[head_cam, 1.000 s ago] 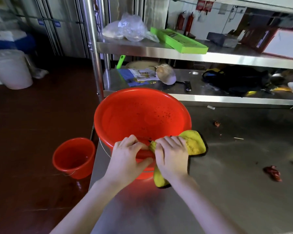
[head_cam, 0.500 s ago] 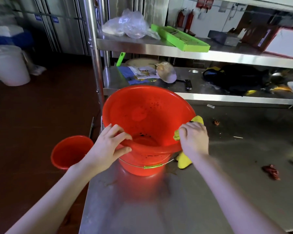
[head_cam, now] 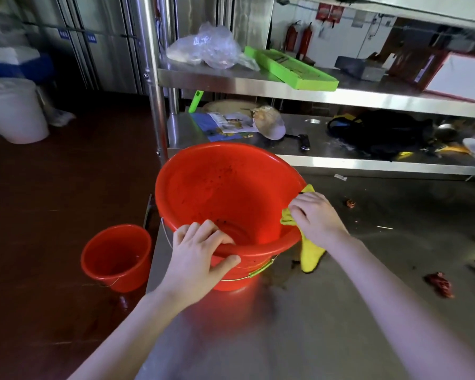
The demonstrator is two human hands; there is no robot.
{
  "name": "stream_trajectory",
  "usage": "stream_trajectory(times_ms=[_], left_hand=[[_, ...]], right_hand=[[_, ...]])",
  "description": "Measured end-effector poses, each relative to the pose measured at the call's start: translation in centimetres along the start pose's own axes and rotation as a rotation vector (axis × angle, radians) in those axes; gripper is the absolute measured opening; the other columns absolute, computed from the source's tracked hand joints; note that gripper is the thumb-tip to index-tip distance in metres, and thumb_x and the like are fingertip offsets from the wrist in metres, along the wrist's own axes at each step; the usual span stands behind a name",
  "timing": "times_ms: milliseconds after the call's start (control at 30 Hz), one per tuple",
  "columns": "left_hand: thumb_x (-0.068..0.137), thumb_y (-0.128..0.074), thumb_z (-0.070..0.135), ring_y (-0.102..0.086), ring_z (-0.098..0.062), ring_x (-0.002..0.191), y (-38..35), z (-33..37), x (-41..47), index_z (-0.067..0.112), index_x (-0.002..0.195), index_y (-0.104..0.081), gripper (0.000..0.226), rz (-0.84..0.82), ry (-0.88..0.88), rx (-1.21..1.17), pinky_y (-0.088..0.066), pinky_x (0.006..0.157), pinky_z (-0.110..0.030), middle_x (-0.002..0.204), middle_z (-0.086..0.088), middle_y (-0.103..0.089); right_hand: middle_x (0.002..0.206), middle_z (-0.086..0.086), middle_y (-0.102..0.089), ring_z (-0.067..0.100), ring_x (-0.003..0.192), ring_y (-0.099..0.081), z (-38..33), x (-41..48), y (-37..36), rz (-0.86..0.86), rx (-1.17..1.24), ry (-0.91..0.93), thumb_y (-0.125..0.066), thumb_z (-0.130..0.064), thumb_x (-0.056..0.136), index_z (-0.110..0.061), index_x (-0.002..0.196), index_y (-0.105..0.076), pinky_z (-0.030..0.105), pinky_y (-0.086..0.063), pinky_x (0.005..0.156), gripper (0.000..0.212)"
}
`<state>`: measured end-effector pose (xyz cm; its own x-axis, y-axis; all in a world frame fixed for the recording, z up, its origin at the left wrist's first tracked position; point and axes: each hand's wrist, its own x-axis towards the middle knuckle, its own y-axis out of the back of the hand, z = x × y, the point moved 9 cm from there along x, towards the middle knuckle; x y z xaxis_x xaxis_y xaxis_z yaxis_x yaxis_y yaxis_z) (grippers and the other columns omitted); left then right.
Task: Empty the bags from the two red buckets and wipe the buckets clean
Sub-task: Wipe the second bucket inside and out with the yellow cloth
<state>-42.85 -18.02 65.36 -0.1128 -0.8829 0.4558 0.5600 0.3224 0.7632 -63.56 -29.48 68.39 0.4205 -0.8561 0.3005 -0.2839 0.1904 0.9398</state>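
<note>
A large red bucket [head_cam: 220, 187] stands tilted toward me on the steel table [head_cam: 340, 311], its inside speckled with dark dirt. My left hand [head_cam: 200, 253] grips its near rim, fingers inside and thumb outside. My right hand [head_cam: 317, 218] holds a yellow cloth [head_cam: 310, 256] against the bucket's right rim; the cloth hangs down outside the wall. A smaller red bucket [head_cam: 115, 256] sits on the dark floor to the left of the table, with no bag visible in it.
Behind the bucket a steel shelf unit [head_cam: 327, 94] carries a clear plastic bag [head_cam: 206, 48], a green tray [head_cam: 291, 68], papers and a black bag. Red scraps [head_cam: 439, 283] lie on the table at right. A white pail [head_cam: 14, 111] stands far left.
My right hand slid the cloth from the near rim round to the right rim. My left hand shifted along the near rim, and the bucket tilted toward me.
</note>
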Motion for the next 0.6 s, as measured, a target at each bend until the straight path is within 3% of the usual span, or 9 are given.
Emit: stream_trajectory(times_ms=[133,200,300,433,500,600], left_hand=[[0.083,-0.059,0.057,-0.045,-0.008,0.092,0.3,-0.4,0.6,0.035,0.097,-0.067,0.027,0.019,0.027,0.029,-0.023,0.101,-0.034,0.096,0.018,-0.047],[0.080,-0.068,0.050,-0.049,-0.013,0.089,0.0,0.4,0.9,0.030,0.096,-0.069,0.026,0.014,0.054,0.079,-0.029,0.094,-0.036,0.093,0.013,-0.052],[0.074,-0.072,0.045,-0.055,-0.017,0.085,-0.2,1.4,0.8,0.025,0.094,-0.069,0.029,-0.024,0.075,0.112,-0.033,0.083,-0.034,0.088,0.010,-0.056],[0.081,-0.049,0.067,-0.049,-0.010,0.101,1.6,0.2,0.7,0.033,0.113,-0.065,0.050,-0.146,-0.098,0.108,-0.034,0.093,-0.031,0.104,0.015,-0.057],[0.086,-0.042,0.066,-0.051,-0.014,0.114,3.7,-2.2,0.7,0.031,0.115,-0.066,0.052,-0.122,-0.105,0.187,-0.031,0.105,-0.040,0.110,0.012,-0.059],[0.093,-0.024,0.064,-0.044,-0.014,0.129,4.1,-4.6,0.6,0.028,0.122,-0.063,0.061,-0.182,-0.081,0.186,-0.013,0.118,-0.052,0.118,0.011,-0.056]], right_hand=[[0.065,0.006,-0.060,0.030,0.072,-0.054,-2.3,-1.2,0.3,0.177,-0.005,-0.139,-0.031,-0.024,0.088,-0.008,0.064,-0.062,0.039,-0.042,0.085,0.042],[0.059,0.001,-0.056,0.027,0.064,-0.051,-6.7,-2.9,-0.2,0.296,-0.008,-0.126,-0.036,-0.024,0.087,-0.015,0.061,-0.057,0.039,-0.044,0.075,0.035],[0.064,-0.005,-0.058,0.022,0.066,-0.052,-10.8,-5.1,-0.8,0.399,0.046,-0.104,-0.041,-0.023,0.091,-0.018,0.068,-0.060,0.037,-0.041,0.075,0.030],[0.064,-0.004,-0.058,0.024,0.066,-0.053,-8.6,-4.8,0.1,0.345,0.039,0.014,-0.042,-0.022,0.089,-0.016,0.068,-0.060,0.039,-0.042,0.071,0.028],[0.063,-0.002,-0.058,0.027,0.066,-0.055,-5.6,-3.6,0.7,0.278,0.036,0.055,-0.039,-0.023,0.087,-0.014,0.068,-0.061,0.039,-0.043,0.072,0.031],[0.075,0.003,-0.064,0.028,0.077,-0.058,-1.0,-1.7,0.5,0.122,0.042,0.066,-0.038,-0.018,0.091,-0.007,0.075,-0.066,0.038,-0.042,0.087,0.034]])
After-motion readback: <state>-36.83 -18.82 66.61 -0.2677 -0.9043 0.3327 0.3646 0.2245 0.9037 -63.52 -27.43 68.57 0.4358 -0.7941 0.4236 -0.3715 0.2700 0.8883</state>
